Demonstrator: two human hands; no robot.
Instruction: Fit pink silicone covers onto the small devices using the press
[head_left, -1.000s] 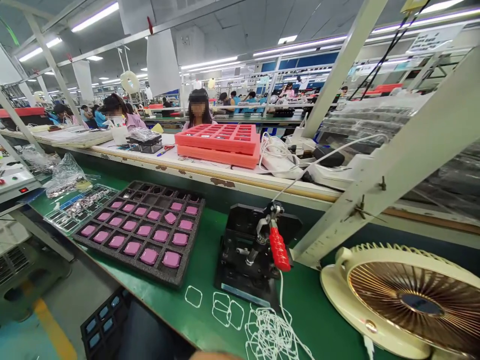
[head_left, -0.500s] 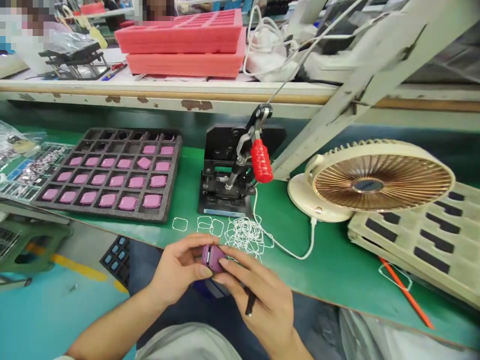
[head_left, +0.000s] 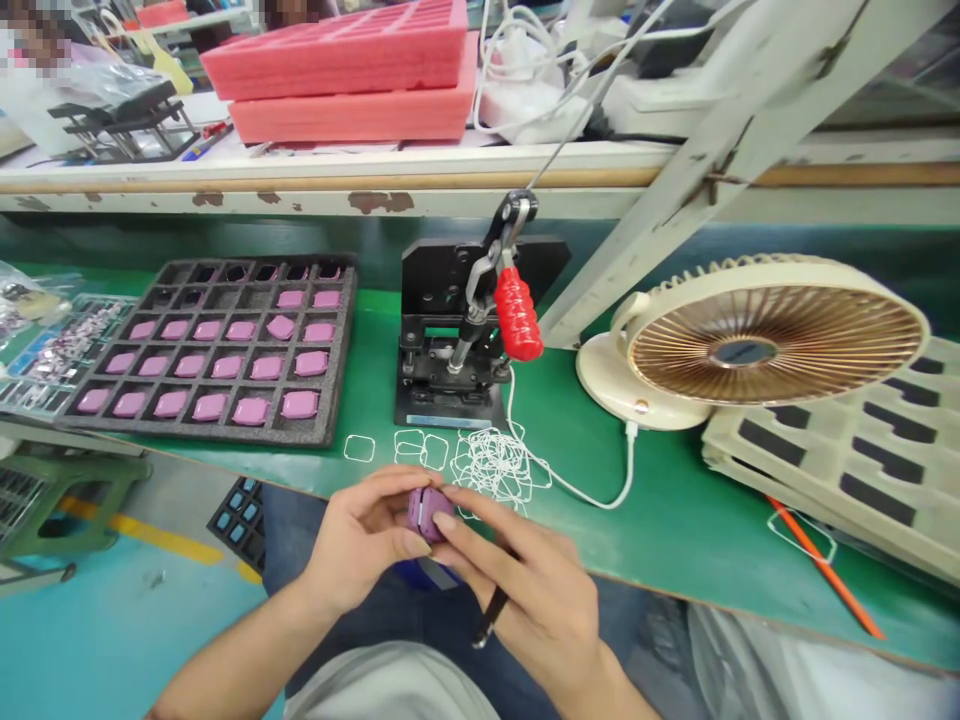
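My left hand and my right hand meet in front of the green bench edge and pinch a small purple square part between their fingertips. A thin black tool sticks out under my right hand's fingers. Just beyond the hands lies a heap of thin white square rings. Behind that stands a black lever press with a red handle. To the left, a dark foam tray holds several purple parts in its pockets.
A cream desk fan lies tilted at the right, its cable running to the rings. A beige tray with dark slots and an orange stick lie far right. Pink foam trays sit on the raised shelf. A clear parts tray is at far left.
One second ago the view looked up over the hall with no hands shown; it has since tilted down. In the last half second the hands stayed together on the purple part, barely shifting.
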